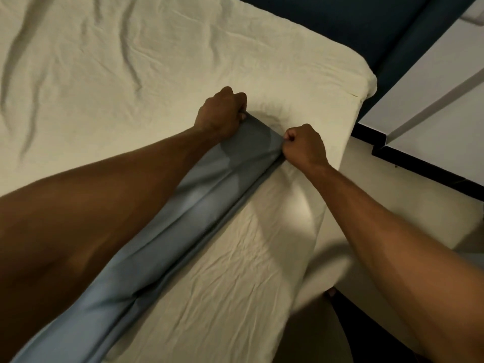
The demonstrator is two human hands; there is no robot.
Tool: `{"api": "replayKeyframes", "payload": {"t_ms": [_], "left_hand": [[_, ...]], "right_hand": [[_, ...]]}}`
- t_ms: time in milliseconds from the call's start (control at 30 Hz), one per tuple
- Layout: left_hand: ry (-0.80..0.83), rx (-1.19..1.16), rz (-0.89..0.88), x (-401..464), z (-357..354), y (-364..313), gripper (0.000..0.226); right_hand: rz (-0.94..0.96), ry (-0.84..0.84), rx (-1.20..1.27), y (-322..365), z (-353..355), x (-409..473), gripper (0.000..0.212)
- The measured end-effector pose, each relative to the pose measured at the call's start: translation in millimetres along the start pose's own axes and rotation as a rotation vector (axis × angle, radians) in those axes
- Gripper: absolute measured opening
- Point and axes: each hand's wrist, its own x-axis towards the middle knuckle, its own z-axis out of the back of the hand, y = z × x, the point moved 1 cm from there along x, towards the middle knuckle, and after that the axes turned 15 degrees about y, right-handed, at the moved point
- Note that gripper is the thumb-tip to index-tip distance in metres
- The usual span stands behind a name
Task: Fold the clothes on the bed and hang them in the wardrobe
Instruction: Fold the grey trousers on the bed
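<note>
A long grey-blue garment (183,218) lies stretched in a narrow folded strip across the bed (104,74), running from the lower left up to the middle of the view. My left hand (222,112) pinches its far left corner with closed fingers. My right hand (305,145) is closed on the far right corner, a short way from the left hand. Both hands press the far edge down on the cream sheet. My left forearm covers part of the garment's left side.
The bed's right edge (348,142) drops to a pale floor (392,205). A dark blue wall or headboard (366,27) stands at the top right, beside white panels with a black skirting (419,163).
</note>
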Motion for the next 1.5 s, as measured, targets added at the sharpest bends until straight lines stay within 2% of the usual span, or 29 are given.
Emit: {"api": "replayKeyframes", "payload": {"t_ms": [133,333,400,533,633,700,800,833,900,967,1000,1067,1167,1233,1333,1400,1433,1500], "left_hand": [[-0.057,-0.121,0.024,-11,-10,5,0.022],[-0.265,-0.149,-0.076,-110,-23,0,0.029],[-0.247,-0.129,-0.063,-167,-42,2,0.029],[-0.08,0.068,0.083,-267,-87,18,0.043],[-0.017,0.115,0.142,-302,-106,28,0.031],[-0.029,0.077,0.125,-308,-110,26,0.022],[-0.05,-0.028,0.079,-310,-107,13,0.024],[-0.094,-0.079,0.094,-315,-104,12,0.025],[-0.232,-0.165,0.163,-328,-95,16,0.026],[-0.356,-0.192,0.274,-351,-88,32,0.027],[-0.389,-0.189,0.34,-366,-88,44,0.028],[-0.382,-0.176,0.47,-396,-94,70,0.036],[-0.226,-0.101,0.692,-455,-116,113,0.065],[-0.11,-0.071,0.773,-493,-134,131,0.081],[-0.039,-0.061,0.843,-542,-149,137,0.089],[-0.048,-0.104,0.868,-561,-151,134,0.089],[-0.074,-0.131,0.874,-568,-148,133,0.088],[-0.159,-0.19,0.878,-576,-137,139,0.083]], "right_hand": [[-0.005,-0.092,-0.25,-1,-6,0,0.021],[-0.033,-0.158,-0.36,-5,-11,4,0.028],[-0.03,-0.156,-0.419,-5,-13,4,0.027],[-0.009,-0.191,-0.514,-8,-20,7,0.024],[0.016,-0.209,-0.542,-9,-23,7,0.024],[-0.012,-0.229,-0.493,-6,-26,5,0.025],[-0.137,-0.347,-0.308,14,-32,-12,0.034],[-0.068,-0.385,-0.312,26,-39,-23,0.041],[0.306,-0.364,-0.36,49,-63,-49,0.049],[0.705,-0.216,-0.391,75,-103,-80,0.045],[0.83,-0.13,-0.422,89,-127,-96,0.044],[0.958,0.06,-0.508,112,-170,-121,0.048],[1.078,0.31,-0.768,124,-219,-136,0.054],[1.027,0.345,-0.89,115,-220,-116,0.059],[0.656,0.264,-0.839,108,-199,-86,0.07],[0.474,0.237,-0.762,117,-190,-87,0.075],[0.455,0.228,-0.744,129,-193,-97,0.077],[0.597,0.216,-0.765,154,-213,-129,0.074]]}}
